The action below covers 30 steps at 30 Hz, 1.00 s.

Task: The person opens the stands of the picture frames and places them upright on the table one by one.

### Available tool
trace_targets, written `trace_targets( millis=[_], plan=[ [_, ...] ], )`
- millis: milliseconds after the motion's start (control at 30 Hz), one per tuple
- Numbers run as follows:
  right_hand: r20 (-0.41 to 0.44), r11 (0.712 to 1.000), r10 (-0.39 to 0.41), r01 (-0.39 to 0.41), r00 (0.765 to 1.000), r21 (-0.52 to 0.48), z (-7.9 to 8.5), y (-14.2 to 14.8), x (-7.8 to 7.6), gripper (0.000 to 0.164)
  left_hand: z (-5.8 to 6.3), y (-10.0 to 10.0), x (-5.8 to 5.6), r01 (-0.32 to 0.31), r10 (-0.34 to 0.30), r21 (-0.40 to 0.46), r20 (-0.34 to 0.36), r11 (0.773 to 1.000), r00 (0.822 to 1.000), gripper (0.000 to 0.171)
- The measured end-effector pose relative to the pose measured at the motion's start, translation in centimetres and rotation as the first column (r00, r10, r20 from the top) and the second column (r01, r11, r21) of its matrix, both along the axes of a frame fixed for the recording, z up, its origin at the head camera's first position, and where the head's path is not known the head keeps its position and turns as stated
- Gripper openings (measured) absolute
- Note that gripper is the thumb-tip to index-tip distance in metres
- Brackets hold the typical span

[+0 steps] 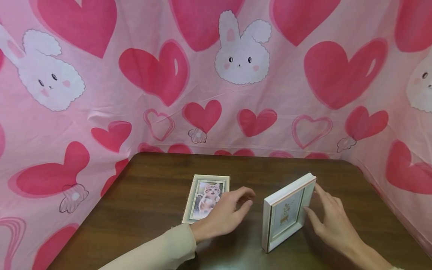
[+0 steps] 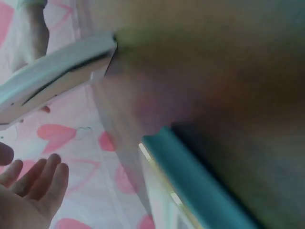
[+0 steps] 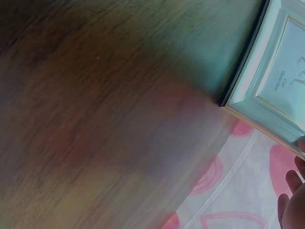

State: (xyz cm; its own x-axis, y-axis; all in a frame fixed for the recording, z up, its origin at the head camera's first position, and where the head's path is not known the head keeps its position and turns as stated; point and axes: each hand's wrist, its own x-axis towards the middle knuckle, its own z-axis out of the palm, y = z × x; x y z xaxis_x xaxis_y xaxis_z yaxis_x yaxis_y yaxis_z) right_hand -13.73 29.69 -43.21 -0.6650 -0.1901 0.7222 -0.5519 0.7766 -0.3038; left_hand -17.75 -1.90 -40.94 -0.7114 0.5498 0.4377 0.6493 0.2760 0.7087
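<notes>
Between the thumb and fingers of your right hand (image 1: 332, 221), you hold 1 upright white plant-print frame (image 1: 288, 213), pinched by its edge, and, left of the loosely curved fingers and parted thumb of your left hand (image 1: 226, 213), 1 kitten-picture frame (image 1: 205, 197) rests on the brown table (image 1: 148, 210).

The head camera looks forward and down over the worktop (image 1: 135, 225), far enough back to take in the left hand (image 1: 224, 213), the right hand (image 1: 334, 221), the upright picture frame (image 1: 291, 204) and the pink cloth (image 1: 283, 86) beyond. Both wrist cameras sit close to the worktop, their pictures turned askew, each catching its own hand's fingers. All three views share the upright picture frame.
</notes>
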Motion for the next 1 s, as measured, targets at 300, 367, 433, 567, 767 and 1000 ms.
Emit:
trace_targets(
  millis=[300,367,433,567,767,1000],
  plan=[
    [-0.004,1.000,0.013,-0.013,1.000,-0.005,0.1,-0.1,-0.2,0.101,0.6,3.0,-3.3,0.173,-0.165,-0.167,0.064,0.971,0.984,0.029],
    [-0.005,1.000,0.013,-0.013,1.000,-0.006,0.1,-0.1,-0.2,0.101,0.5,3.3,-4.0,0.221,-0.208,-0.198,0.084,0.955,0.975,0.033],
    [-0.004,1.000,0.013,-0.013,1.000,-0.006,0.1,0.0,-0.2,0.101,0.4,3.7,-4.5,0.266,-0.248,-0.233,0.102,0.935,0.963,0.037],
    [-0.012,1.000,0.014,-0.015,1.000,-0.007,0.0,0.0,-0.2,0.101,0.3,4.5,-5.1,0.335,-0.305,-0.251,0.151,0.908,0.940,0.042],
    [-0.017,1.000,0.014,-0.014,1.000,-0.008,-0.2,0.1,-0.2,0.102,0.1,5.5,-5.3,0.419,-0.367,-0.187,0.258,0.889,0.894,0.043],
    [-0.011,1.000,0.015,-0.015,1.000,-0.006,-0.1,0.1,-0.1,0.101,-0.1,5.9,-5.2,0.449,-0.392,-0.184,0.277,0.875,0.877,0.043]
  ],
)
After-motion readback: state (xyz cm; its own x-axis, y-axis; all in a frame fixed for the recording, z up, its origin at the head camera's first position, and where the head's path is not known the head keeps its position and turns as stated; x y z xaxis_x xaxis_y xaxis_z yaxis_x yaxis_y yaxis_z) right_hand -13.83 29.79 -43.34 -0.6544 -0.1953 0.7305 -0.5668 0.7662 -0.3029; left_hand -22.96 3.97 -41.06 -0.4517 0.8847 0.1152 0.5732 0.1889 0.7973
